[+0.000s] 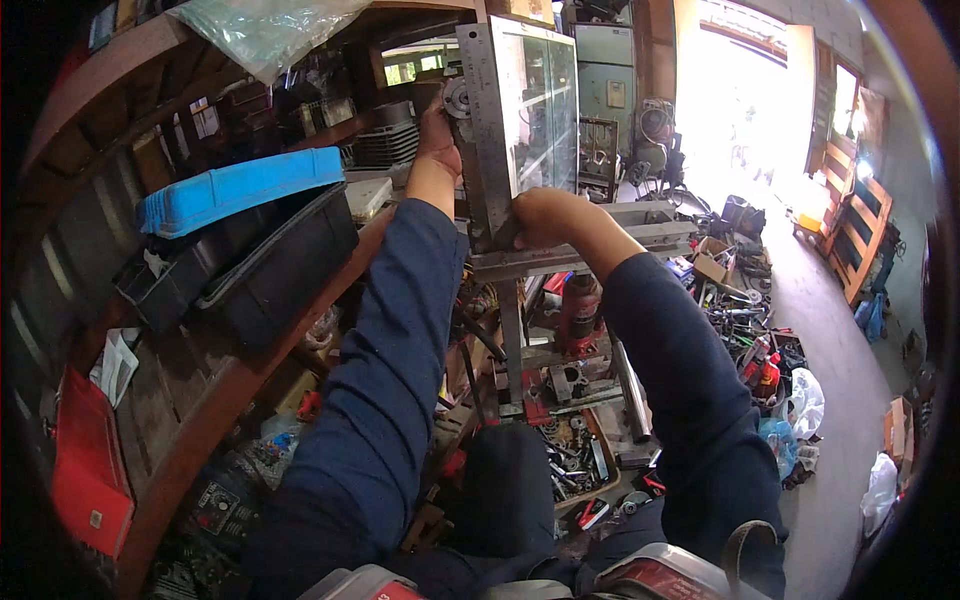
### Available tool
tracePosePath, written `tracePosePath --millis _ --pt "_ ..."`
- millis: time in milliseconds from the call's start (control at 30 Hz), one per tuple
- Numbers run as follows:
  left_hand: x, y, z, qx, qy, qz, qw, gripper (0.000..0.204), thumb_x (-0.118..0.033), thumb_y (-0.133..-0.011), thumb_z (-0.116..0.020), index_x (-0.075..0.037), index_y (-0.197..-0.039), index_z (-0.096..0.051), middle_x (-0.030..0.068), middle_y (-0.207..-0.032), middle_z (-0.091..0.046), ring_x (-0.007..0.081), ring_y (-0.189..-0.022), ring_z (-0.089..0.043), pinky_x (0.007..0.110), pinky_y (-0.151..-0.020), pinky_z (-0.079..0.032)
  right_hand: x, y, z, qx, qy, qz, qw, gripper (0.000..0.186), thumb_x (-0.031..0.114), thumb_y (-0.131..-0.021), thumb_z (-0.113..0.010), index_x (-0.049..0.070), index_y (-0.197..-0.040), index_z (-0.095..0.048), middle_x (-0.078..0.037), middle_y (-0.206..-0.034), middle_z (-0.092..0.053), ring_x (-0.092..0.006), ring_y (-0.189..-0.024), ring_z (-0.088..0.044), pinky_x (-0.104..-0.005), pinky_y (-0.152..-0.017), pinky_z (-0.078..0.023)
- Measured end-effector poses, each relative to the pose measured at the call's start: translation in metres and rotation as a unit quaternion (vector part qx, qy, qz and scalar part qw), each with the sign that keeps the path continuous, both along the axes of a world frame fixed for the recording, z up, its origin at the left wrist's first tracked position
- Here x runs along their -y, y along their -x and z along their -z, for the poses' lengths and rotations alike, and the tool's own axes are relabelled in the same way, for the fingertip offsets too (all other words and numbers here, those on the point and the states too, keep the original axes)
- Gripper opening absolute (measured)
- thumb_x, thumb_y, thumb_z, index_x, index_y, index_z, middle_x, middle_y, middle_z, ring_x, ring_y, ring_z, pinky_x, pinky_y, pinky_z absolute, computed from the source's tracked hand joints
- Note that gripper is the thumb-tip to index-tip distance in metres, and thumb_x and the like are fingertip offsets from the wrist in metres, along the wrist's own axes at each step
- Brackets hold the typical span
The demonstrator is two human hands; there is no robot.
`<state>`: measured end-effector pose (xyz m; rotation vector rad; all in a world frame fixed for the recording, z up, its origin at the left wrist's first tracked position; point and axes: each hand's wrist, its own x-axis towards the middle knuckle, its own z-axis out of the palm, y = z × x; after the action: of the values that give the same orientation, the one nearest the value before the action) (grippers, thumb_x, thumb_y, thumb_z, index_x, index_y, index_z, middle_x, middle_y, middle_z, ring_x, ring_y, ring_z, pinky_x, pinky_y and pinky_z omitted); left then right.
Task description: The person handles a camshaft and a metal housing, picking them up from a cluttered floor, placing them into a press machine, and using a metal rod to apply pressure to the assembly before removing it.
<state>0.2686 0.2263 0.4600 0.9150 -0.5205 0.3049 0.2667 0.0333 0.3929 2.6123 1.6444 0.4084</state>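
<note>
A long flat steel ruler with graduation marks stands nearly upright in front of me. Its lower end meets a grey metal beam. My right hand is closed around something at the foot of the ruler; the fingers hide the grip, and a dark edge shows below them. My left hand is raised along the ruler's left side, beside a round metal part with a hole in its middle. Its fingers are partly hidden behind that part, so its hold is unclear.
Below the beam stands a red bottle jack. A tray of loose metal parts lies near my knees. Black bins and a blue tray sit on a wooden bench at left. Tools and parts clutter the floor at right, beside a wooden pallet.
</note>
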Motion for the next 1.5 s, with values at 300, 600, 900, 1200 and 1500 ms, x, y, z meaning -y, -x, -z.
tracePosePath --millis 300,600,900,1200,1500 --pt "-0.006 -0.013 0.003 -0.009 0.008 -0.017 1.0 0.04 -0.038 -0.096 -0.046 -0.007 -0.11 -0.067 0.0079 -0.103 -0.07 0.0225 -0.089 -0.068 0.037 -0.081 -0.054 -0.002 -0.006 0.005 0.015 0.01 0.011 1.0 0.036 0.03 -0.072 -0.078 0.0 -0.092 -0.071 -0.019 -0.097 -0.069 -0.0344 -0.096 -0.066 -0.0427 -0.083 -0.053" --pt "-0.016 -0.01 0.0 0.033 -0.006 0.032 0.999 0.042 -0.035 -0.094 -0.041 -0.005 -0.11 -0.065 0.0126 -0.102 -0.07 0.0266 -0.089 -0.069 0.043 -0.079 -0.057 -0.005 0.008 -0.005 0.002 0.036 0.013 0.999 0.039 0.032 -0.074 -0.076 -0.002 -0.092 -0.069 -0.022 -0.097 -0.068 -0.0383 -0.097 -0.064 -0.0437 -0.087 -0.051" --pt "-0.025 -0.013 -0.001 0.027 -0.012 0.008 1.0 0.038 -0.037 -0.095 -0.048 -0.007 -0.11 -0.066 0.0076 -0.105 -0.069 0.0213 -0.093 -0.067 0.036 -0.081 -0.054 -0.009 0.009 -0.006 0.003 0.041 -0.002 0.999 0.042 0.034 -0.073 -0.077 -0.002 -0.094 -0.068 -0.021 -0.1 -0.067 -0.037 -0.101 -0.062 -0.0431 -0.089 -0.05" --pt "-0.002 -0.005 0.0 0.005 0.004 -0.073 0.997 0.038 -0.038 -0.096 -0.048 -0.008 -0.111 -0.065 0.0068 -0.104 -0.069 0.0203 -0.093 -0.067 0.035 -0.081 -0.054 -0.002 -0.001 -0.002 -0.012 0.036 0.007 0.999 0.041 0.032 -0.072 -0.077 -0.002 -0.094 -0.067 -0.021 -0.1 -0.067 -0.0382 -0.1 -0.062 -0.044 -0.087 -0.05" --pt "-0.018 -0.023 0.003 0.016 -0.018 -0.018 1.0 0.044 -0.04 -0.093 -0.039 -0.01 -0.109 -0.067 0.0094 -0.1 -0.07 0.0269 -0.087 -0.069 0.049 -0.077 -0.055 -0.002 0.003 -0.001 -0.03 0.019 -0.005 0.999 0.04 0.032 -0.072 -0.077 -0.003 -0.091 -0.069 -0.022 -0.096 -0.067 -0.0383 -0.099 -0.063 -0.0446 -0.087 -0.05"
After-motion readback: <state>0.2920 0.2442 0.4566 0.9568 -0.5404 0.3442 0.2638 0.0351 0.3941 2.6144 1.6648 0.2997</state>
